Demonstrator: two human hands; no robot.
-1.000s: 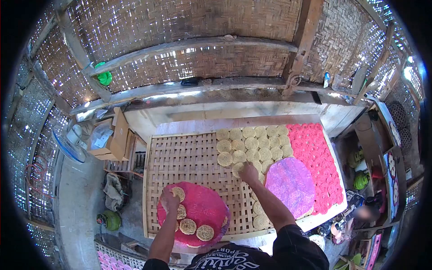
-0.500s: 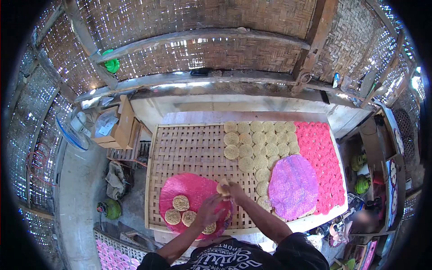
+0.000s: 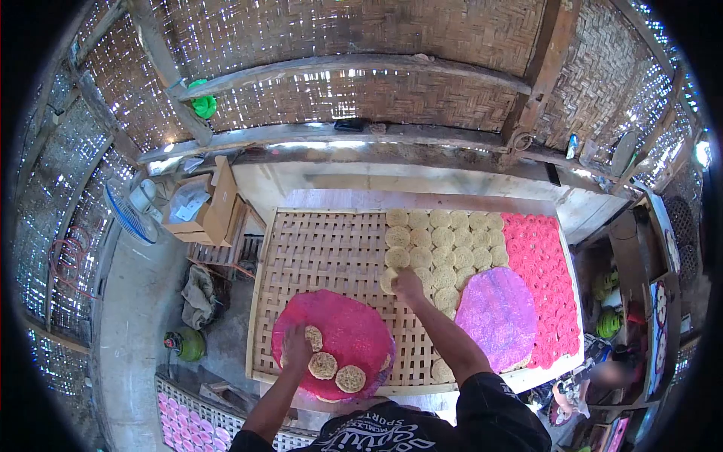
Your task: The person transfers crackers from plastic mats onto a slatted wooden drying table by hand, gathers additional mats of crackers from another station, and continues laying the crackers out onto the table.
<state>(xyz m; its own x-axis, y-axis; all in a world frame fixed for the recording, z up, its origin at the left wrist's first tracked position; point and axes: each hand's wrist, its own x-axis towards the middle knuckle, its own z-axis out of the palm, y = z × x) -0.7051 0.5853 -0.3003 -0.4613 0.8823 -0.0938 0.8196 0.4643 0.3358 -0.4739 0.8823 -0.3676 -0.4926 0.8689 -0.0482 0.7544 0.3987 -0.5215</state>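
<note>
My right hand [image 3: 408, 287] grips a pale yellow, noodle-like disc [image 3: 388, 281] at its edge, over the woven bamboo rack [image 3: 324, 248] and beside the rows of similar discs [image 3: 443, 237]. Over on the left, my left hand [image 3: 296, 348] rests with its fingers stretched across discs on a round pink sheet [image 3: 343, 320]. One disc [image 3: 313, 338] shows at its right side, and part of another peeks out at its left. Two more discs lie nearer me on that sheet: one [image 3: 323, 365] and, to its right, another [image 3: 350, 379].
A purple round sheet [image 3: 495, 316] lies over part of the yellow rows. Red-pink discs [image 3: 538, 279] fill the rack's right end. At the left stand a cardboard box [image 3: 218, 207], a blue fan [image 3: 129, 213] and a green gas cylinder [image 3: 188, 344]. Another rack [image 3: 181, 422] with pink discs is below.
My hands were together at one disc above the pink sheet's edge. The right has carried a disc up toward the yellow rows; the left has moved left onto discs on the sheet.
</note>
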